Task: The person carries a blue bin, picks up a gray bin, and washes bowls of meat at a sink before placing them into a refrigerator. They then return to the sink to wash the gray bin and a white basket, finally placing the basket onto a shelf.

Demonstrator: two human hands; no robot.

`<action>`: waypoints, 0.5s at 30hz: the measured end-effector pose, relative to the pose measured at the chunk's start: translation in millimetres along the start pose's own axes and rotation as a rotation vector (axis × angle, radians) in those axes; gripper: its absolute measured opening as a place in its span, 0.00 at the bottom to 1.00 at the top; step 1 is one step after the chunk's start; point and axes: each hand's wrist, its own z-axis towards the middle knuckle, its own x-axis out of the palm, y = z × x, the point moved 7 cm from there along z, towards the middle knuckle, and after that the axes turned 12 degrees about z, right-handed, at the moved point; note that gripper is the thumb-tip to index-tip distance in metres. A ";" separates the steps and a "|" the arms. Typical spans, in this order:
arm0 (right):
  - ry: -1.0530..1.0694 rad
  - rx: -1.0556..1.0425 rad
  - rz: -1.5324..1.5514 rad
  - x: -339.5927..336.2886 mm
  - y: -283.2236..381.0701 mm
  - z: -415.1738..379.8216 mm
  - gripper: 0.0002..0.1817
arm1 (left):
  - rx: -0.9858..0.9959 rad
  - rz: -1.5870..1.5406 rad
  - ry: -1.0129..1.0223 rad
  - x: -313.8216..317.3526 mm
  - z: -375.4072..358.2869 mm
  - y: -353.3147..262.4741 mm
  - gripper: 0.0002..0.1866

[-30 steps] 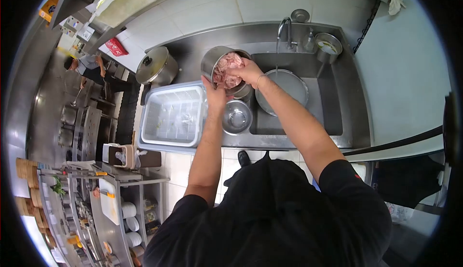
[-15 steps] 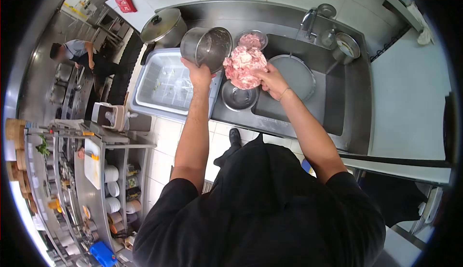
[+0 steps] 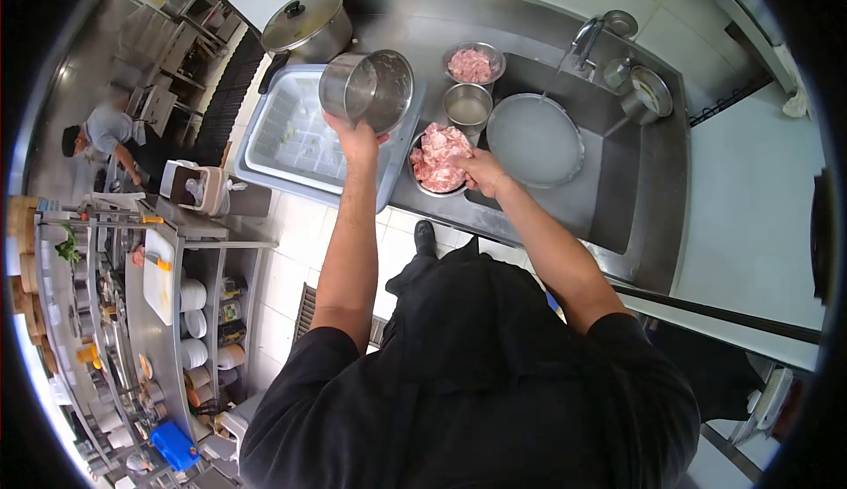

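My left hand grips a deep steel pot, tilted on its side with its mouth facing right, above the edge of a blue-grey tub. In my right hand is a lump of raw meat, low over a round steel bowl that it mostly covers. Behind the meat stands a small steel container with cloudy contents. Farther back, another steel bowl holds more pink meat.
A large round pan of cloudy liquid sits in the sink beneath the faucet. A lidded pot stands behind the tub. At the left are a shelf rack and a co-worker bending forward.
My right hand has lowered the meat toward the near bowl, uncovering the small container behind it. The pot in my left hand has shifted slightly left. The co-worker now bends lower.
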 end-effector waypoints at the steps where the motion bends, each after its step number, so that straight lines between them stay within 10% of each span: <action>1: -0.007 0.020 -0.039 -0.3 -1.1 5.8 0.17 | 0.003 -0.008 0.000 -1.1 -0.1 0.4 0.50; 11: -0.246 0.049 -0.474 39.5 29.5 -23.3 0.23 | -0.043 -0.051 0.012 -2.2 0.0 -4.5 0.47; 15: -0.078 -0.241 -1.325 27.1 7.5 36.5 0.23 | -0.038 -0.065 0.046 -1.6 1.4 -3.1 0.45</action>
